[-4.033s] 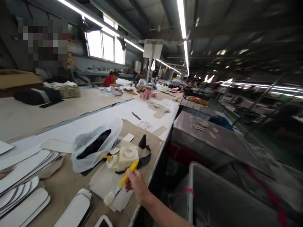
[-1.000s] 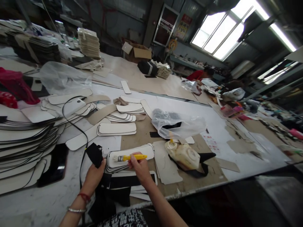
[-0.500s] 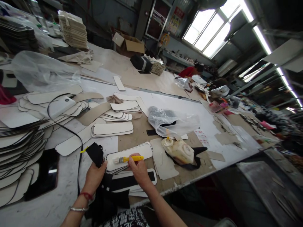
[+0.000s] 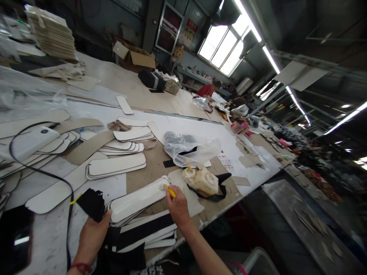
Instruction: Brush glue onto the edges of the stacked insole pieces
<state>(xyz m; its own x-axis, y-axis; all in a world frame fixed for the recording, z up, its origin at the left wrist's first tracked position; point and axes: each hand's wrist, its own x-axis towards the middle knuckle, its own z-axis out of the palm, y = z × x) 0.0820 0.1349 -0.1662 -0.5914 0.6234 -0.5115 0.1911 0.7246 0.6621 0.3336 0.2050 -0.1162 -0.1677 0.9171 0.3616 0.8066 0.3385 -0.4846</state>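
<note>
My right hand point(image 4: 178, 206) grips a yellow-handled brush point(image 4: 171, 191), its bristles on the right end of the top white panel point(image 4: 137, 200) of a small stack. Wet shine shows along that panel. My left hand point(image 4: 93, 233) is closed around a bundle of black strips point(image 4: 92, 204), with the thumb near the stack's left end. Just below the stack, a black strip point(image 4: 146, 231) lies across more white panels. To the right of my right hand sits a stained plastic container point(image 4: 202, 181) on dark cloth.
Clear plastic bag point(image 4: 192, 149) lies beyond the stack. More white panels point(image 4: 116, 166) and a white device with a black cord point(image 4: 37, 142) are at left, near a dark glossy slab point(image 4: 15, 236). A person in red point(image 4: 205, 90) is far back.
My right hand has slid the brush along the panel from its left part to its right end. My left hand still holds the black strips. The view has turned to the right.
</note>
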